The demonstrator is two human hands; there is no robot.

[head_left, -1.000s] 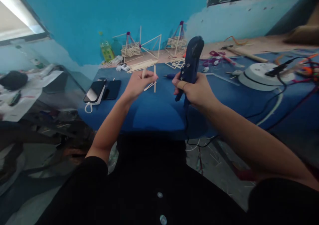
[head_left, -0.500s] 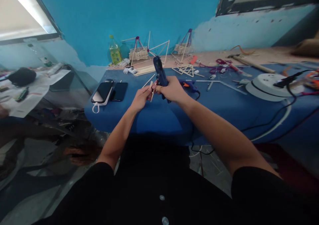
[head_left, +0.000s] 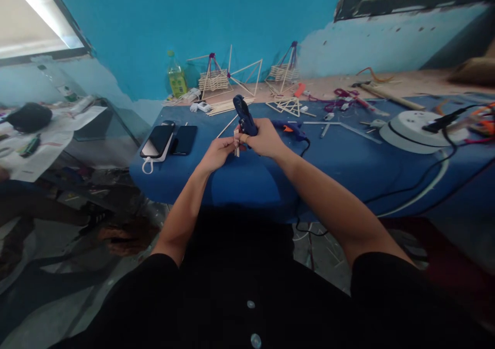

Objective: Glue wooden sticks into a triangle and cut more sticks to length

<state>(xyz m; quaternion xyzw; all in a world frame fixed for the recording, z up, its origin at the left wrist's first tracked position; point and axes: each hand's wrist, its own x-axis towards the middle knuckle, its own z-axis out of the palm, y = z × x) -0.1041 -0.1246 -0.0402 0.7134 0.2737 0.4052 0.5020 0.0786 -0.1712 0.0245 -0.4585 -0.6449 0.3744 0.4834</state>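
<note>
1. Blue-painted wall behind, and a blue worktop (head_left: pixel 348 158) in front, strewn with craft bits and cables.
2. The right hand (head_left: pixel 265 138) is closed around a dark blue glue gun (head_left: pixel 244 120), its body pointing up and away; the nozzle end is hidden by the fingers.
3. The left hand (head_left: pixel 219 153) pinches a small bundle of thin wooden sticks (head_left: pixel 235 142) between thumb and fingertips, upright, just above the worktop's near edge. The two hands touch at the sticks.
4. Step in hand, as I judge it: joining sticks with glue, the gun brought right up against them. The next move would call for a steady left pinch and a small squeeze of the trigger, keeping fingertips off the hot tip.
5. Counts: two glue guns, the one held and a second glue gun (head_left: pixel 291 128) with an orange trigger lying just beyond the right hand. Two phones (head_left: pixel 170 140) side by side on the left. Three stick frames by the wall: two little towers (head_left: pixel 213 77) and an open pyramid between them. One green bottle (head_left: pixel 176 78). One white round disc (head_left: pixel 410 131) on the right. Held sticks: too small to count.
</note>
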